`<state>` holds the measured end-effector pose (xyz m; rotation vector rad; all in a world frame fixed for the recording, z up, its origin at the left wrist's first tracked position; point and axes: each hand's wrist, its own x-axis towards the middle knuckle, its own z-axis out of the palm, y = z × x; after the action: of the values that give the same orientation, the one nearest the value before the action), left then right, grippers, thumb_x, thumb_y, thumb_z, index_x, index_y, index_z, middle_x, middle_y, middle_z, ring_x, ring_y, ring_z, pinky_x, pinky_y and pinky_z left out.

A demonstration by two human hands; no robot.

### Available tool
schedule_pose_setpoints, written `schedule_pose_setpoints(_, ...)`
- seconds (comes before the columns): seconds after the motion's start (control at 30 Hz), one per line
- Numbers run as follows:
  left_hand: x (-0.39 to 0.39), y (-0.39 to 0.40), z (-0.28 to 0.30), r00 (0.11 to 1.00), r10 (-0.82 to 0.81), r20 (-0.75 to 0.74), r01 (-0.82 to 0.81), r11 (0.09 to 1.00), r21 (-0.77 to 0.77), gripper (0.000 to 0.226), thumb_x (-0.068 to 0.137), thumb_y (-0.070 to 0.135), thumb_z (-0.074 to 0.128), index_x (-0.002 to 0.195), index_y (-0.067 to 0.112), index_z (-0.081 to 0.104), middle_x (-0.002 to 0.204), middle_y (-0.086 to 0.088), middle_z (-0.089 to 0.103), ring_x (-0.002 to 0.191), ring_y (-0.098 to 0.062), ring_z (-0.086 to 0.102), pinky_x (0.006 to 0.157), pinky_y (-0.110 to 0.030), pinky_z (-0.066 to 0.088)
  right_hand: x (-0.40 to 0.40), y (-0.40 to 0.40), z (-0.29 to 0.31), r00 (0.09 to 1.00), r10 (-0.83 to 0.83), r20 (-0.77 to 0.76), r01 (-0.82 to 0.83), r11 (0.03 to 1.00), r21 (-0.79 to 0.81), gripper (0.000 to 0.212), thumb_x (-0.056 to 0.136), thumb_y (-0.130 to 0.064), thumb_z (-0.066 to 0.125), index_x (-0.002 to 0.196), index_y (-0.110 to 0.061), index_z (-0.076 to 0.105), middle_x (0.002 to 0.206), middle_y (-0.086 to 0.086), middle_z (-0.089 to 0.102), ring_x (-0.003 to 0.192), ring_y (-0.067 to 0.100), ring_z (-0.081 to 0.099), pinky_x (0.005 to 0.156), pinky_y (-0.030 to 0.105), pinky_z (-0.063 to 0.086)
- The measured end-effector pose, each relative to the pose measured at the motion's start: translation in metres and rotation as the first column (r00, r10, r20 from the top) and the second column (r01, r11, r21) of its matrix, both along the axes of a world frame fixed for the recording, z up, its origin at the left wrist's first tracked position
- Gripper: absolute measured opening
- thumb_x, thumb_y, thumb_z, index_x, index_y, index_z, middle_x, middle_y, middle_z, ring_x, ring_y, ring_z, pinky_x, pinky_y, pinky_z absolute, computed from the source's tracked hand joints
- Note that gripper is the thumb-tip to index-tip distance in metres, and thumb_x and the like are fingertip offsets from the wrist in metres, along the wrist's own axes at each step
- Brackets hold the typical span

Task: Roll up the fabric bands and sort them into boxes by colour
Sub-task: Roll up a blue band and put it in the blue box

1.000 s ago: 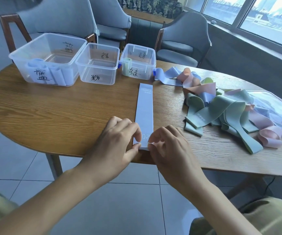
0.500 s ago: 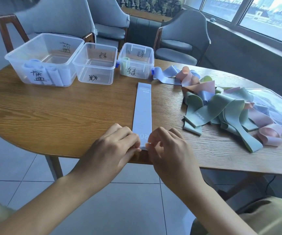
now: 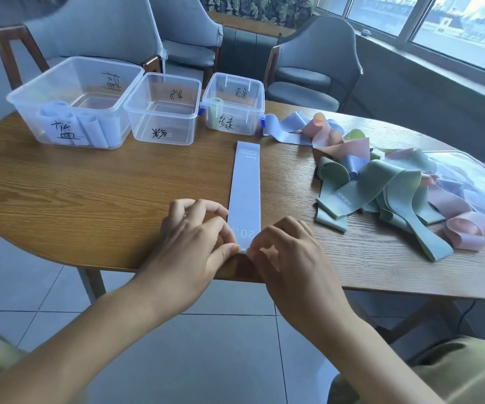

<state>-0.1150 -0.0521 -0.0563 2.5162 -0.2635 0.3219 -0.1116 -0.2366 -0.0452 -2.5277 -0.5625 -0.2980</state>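
Observation:
A pale blue band (image 3: 245,185) lies flat and straight on the wooden table (image 3: 95,188), its near end at the table's front edge. My left hand (image 3: 194,243) and my right hand (image 3: 287,252) pinch that near end from either side. A loose pile of green, pink and blue bands (image 3: 381,185) lies to the right. Three clear boxes stand at the back: a large one (image 3: 72,103) with rolled blue bands, a middle one (image 3: 162,112) with nothing visible inside, and a small one (image 3: 234,103) holding a green roll.
A clear plastic lid (image 3: 474,182) lies at the table's right edge under part of the pile. Grey upholstered chairs (image 3: 314,65) stand behind the table. A window runs along the right wall. Tiled floor lies below the table's front edge.
Both hands have shifted slightly on the band's near end, the fingertips drawing closer together at its corner. The band and boxes stay where they were.

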Motion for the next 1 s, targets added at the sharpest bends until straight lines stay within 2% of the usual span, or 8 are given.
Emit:
schedule_pose_setpoints(0.07, 0.002, -0.001, 0.001, 1.0, 0.014, -0.026, -0.015, 1.0, -0.008, 0.014, 0.095, 0.043, 0.06, 0.089, 0.031, 0.063, 0.13, 0.019, 0.046, 0.125, -0.009, 0.022, 0.109, -0.036, 0.027, 0.003, 0.001, -0.001, 0.998, -0.035, -0.046, 0.036, 0.999, 0.039, 0.011, 0.095, -0.03, 0.062, 0.086, -0.026, 0.067, 0.086, -0.013, 0.054, 0.092, 0.01, 0.049, 0.076, 0.016, 0.037)
schedule_pose_setpoints(0.17, 0.005, -0.004, 0.001, 0.999, 0.042, -0.005, -0.042, 0.999, -0.007, 0.014, 0.094, 0.042, 0.062, 0.085, 0.031, 0.063, 0.127, 0.019, 0.049, 0.123, -0.009, 0.023, 0.107, -0.035, 0.027, 0.007, 0.004, -0.002, 0.993, -0.101, -0.066, 0.106, 0.991, 0.079, 0.008, 0.09, -0.031, 0.067, 0.083, -0.027, 0.066, 0.08, -0.012, 0.06, 0.086, 0.01, 0.052, 0.072, 0.022, 0.04)
schedule_pose_setpoints(0.33, 0.011, -0.008, 0.002, 0.994, 0.083, 0.071, -0.079, 0.995, -0.054, 0.008, 0.086, 0.036, 0.073, 0.084, 0.03, 0.067, 0.112, 0.018, 0.056, 0.114, -0.013, 0.033, 0.101, -0.03, 0.031, 0.014, 0.008, 0.002, 0.983, -0.148, -0.113, 0.159, 0.983, 0.094, 0.006, 0.089, -0.031, 0.068, 0.09, -0.028, 0.063, 0.081, -0.012, 0.062, 0.082, 0.011, 0.053, 0.066, 0.014, 0.033)
schedule_pose_setpoints(0.4, 0.012, -0.009, 0.003, 0.991, 0.064, 0.113, -0.056, 0.996, -0.076, 0.015, 0.083, 0.031, 0.076, 0.09, 0.031, 0.062, 0.1, 0.018, 0.058, 0.105, -0.014, 0.038, 0.094, -0.03, 0.035, 0.016, 0.01, 0.002, 0.984, -0.145, -0.106, 0.155, 0.983, 0.098, 0.005, 0.09, -0.028, 0.068, 0.093, -0.027, 0.063, 0.083, -0.012, 0.059, 0.085, 0.011, 0.051, 0.068, 0.017, 0.034)
schedule_pose_setpoints(0.57, 0.01, -0.009, 0.003, 0.984, 0.001, 0.176, 0.009, 0.998, -0.056, 0.022, 0.086, 0.023, 0.073, 0.084, 0.028, 0.052, 0.073, 0.019, 0.051, 0.084, -0.01, 0.043, 0.071, -0.021, 0.036, 0.017, 0.015, 0.0, 0.985, -0.147, -0.095, 0.156, 0.983, 0.101, 0.004, 0.094, -0.026, 0.061, 0.09, -0.027, 0.062, 0.083, -0.012, 0.056, 0.085, 0.01, 0.049, 0.07, 0.016, 0.034)
schedule_pose_setpoints(0.67, 0.009, -0.007, 0.001, 0.972, -0.038, 0.233, 0.039, 0.999, 0.003, 0.018, 0.09, 0.022, 0.069, 0.084, 0.025, 0.052, 0.073, 0.019, 0.046, 0.081, -0.011, 0.041, 0.071, -0.024, 0.037, 0.018, 0.017, -0.001, 0.984, -0.159, -0.077, 0.165, 0.983, 0.084, 0.007, 0.095, -0.025, 0.057, 0.089, -0.026, 0.06, 0.082, -0.012, 0.055, 0.086, 0.01, 0.047, 0.07, 0.015, 0.034)
schedule_pose_setpoints(0.87, 0.005, 0.003, 0.0, 0.96, -0.123, 0.252, 0.103, 0.99, 0.091, 0.006, 0.094, 0.025, 0.064, 0.089, 0.021, 0.065, 0.086, 0.013, 0.06, 0.091, -0.015, 0.049, 0.077, -0.036, 0.048, 0.022, 0.021, -0.002, 0.982, -0.181, -0.062, 0.187, 0.976, 0.112, 0.005, 0.097, -0.026, 0.054, 0.094, -0.026, 0.058, 0.086, -0.011, 0.054, 0.088, 0.013, 0.051, 0.074, 0.026, 0.036)
schedule_pose_setpoints(1.0, 0.007, 0.01, -0.002, 0.958, -0.128, 0.256, 0.102, 0.988, 0.113, 0.01, 0.091, 0.026, 0.069, 0.098, 0.021, 0.075, 0.093, 0.016, 0.065, 0.099, -0.013, 0.05, 0.083, -0.033, 0.049, 0.027, 0.023, -0.001, 0.973, -0.218, -0.071, 0.225, 0.969, 0.107, 0.007, 0.099, -0.032, 0.054, 0.098, -0.025, 0.057, 0.085, -0.012, 0.055, 0.092, 0.012, 0.05, 0.072, 0.026, 0.03)
